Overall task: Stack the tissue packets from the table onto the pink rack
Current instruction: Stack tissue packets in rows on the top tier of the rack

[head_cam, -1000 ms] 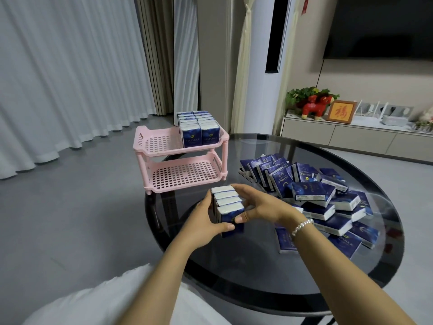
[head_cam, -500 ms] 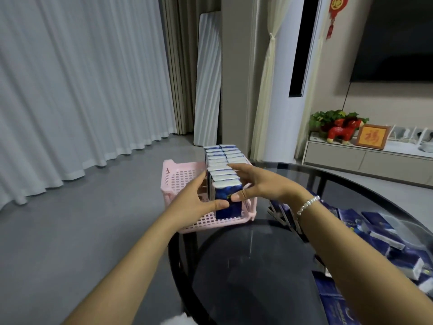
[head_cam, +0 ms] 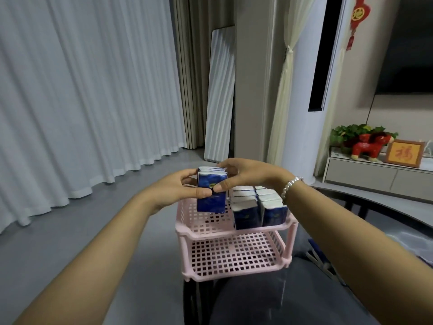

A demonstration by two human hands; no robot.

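Note:
A two-tier pink rack [head_cam: 234,233] stands at the near-left edge of the dark glass table [head_cam: 293,296]. Two rows of blue tissue packets [head_cam: 259,207] stand upright on the right side of its top shelf. I hold a bundle of several blue tissue packets [head_cam: 212,191] upright just above the left part of the top shelf. My left hand [head_cam: 178,190] grips the bundle's left side and front. My right hand [head_cam: 248,175] reaches over the top and pinches its right side. The lower shelf holds nothing.
A few loose blue packets [head_cam: 321,256] show on the table under my right forearm. White curtains hang at the left, a leaning white panel [head_cam: 220,95] behind the rack, and a low cabinet with a red figurine [head_cam: 367,146] at the right.
Both hands carried the bundle from the table up and over to the rack's top shelf, now left of the stacked rows. My view swung left and closer to the rack.

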